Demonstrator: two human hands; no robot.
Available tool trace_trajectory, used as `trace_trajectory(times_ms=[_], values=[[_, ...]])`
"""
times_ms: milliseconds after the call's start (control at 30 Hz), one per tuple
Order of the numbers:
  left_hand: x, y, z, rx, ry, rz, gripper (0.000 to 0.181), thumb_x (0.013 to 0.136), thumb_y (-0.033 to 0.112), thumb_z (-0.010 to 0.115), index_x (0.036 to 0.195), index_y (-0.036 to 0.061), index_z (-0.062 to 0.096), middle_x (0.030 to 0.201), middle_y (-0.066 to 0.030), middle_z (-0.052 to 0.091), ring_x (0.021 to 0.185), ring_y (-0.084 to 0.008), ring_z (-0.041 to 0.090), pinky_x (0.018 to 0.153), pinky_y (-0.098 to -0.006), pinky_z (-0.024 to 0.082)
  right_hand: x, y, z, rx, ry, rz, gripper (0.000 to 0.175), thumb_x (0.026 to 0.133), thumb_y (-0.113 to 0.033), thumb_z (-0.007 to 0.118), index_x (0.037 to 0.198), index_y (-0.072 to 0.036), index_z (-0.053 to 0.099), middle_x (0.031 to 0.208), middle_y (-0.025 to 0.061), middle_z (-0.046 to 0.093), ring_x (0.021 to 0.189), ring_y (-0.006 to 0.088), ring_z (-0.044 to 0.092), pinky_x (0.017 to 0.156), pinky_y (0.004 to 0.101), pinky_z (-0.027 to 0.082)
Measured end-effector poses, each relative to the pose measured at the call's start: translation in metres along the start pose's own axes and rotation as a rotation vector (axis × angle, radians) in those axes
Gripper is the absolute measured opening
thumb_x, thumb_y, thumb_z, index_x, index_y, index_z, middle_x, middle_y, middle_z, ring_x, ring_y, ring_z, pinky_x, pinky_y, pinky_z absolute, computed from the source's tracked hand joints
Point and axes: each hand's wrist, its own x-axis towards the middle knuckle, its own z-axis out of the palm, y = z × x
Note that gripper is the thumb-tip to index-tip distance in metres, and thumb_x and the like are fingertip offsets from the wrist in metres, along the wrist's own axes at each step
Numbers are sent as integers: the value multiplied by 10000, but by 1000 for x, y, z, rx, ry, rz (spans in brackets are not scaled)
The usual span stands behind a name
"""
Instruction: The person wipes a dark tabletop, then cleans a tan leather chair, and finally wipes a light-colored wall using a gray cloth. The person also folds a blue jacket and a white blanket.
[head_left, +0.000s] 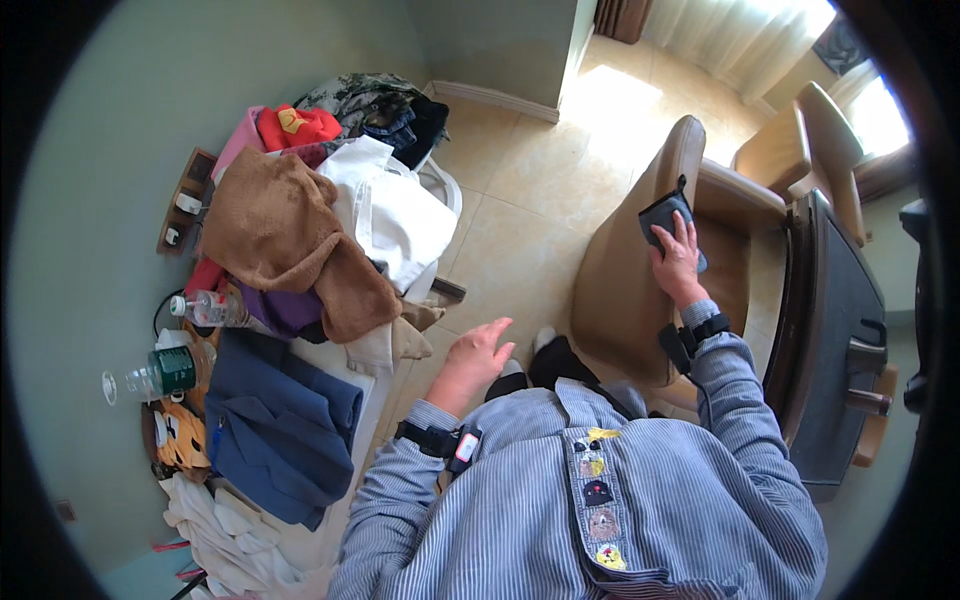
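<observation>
My right hand (677, 259) presses a grey cloth (658, 214) with black edging against the top edge of a tan leather chair (619, 285). The cloth drapes over the chair's backrest, and its lower end shows by my wrist. My left hand (472, 360) hangs in the air in front of my body, empty, its thumb apart from the fingers. To its left lies a heap of clothes with a brown fleece garment (270, 217) and a white garment (409, 217) on top. A folded blue garment (281, 427) lies nearer to me.
Plastic bottles (161, 371) stand along the wall by a socket panel (184, 202). A white plastic chair (442, 184) shows under the clothes. At the right is a dark table (832, 330) with another tan chair (806, 142) beyond. Tiled floor (517, 225) runs between.
</observation>
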Motion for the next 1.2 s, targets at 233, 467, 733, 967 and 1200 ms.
trace_trajectory(times_ms=[233, 467, 733, 967, 1200], values=[[68, -13, -39, 19, 0, 3, 387, 800, 182, 615, 1155, 50, 539, 1047, -185, 606, 928, -350, 590, 780, -396, 488, 94, 18, 18, -36, 4, 112, 345, 736, -150, 639, 1073, -227, 644, 1442, 48, 307, 1328, 359, 230, 1010, 510, 285], [181, -7, -86, 91, -72, -75, 381, 781, 157, 648, 1137, 49, 570, 958, -155, 640, 871, -276, 632, 759, -335, 495, 206, 50, 22, -41, -59, 260, 222, 786, -220, 612, 997, -213, 683, 1444, 41, 304, 1349, 335, 190, 1019, 541, 238], [296, -3, -105, 80, -140, 49, 376, 797, 172, 616, 1148, 55, 545, 985, -176, 621, 864, -323, 607, 754, -384, 486, 292, 90, 20, -56, -150, 375, 206, 787, -242, 587, 955, -213, 702, 1347, 17, 441, 1297, 280, 309, 1044, 459, 279], [352, -17, -108, 35, -226, -11, 396, 785, 164, 642, 1159, 63, 559, 1001, -160, 640, 859, -270, 640, 733, -343, 506, 281, 97, 19, -20, -50, 223, 144, 722, -179, 622, 829, -163, 717, 1232, 40, 540, 1210, 317, 408, 1019, 426, 335], [457, -17, -127, -30, -264, 142, 394, 801, 150, 638, 1175, 61, 553, 989, -160, 645, 835, -234, 647, 718, -324, 506, 249, 69, 17, 15, 100, 250, 131, 682, -123, 652, 804, -129, 701, 1250, 103, 511, 1209, 379, 371, 1021, 455, 311]])
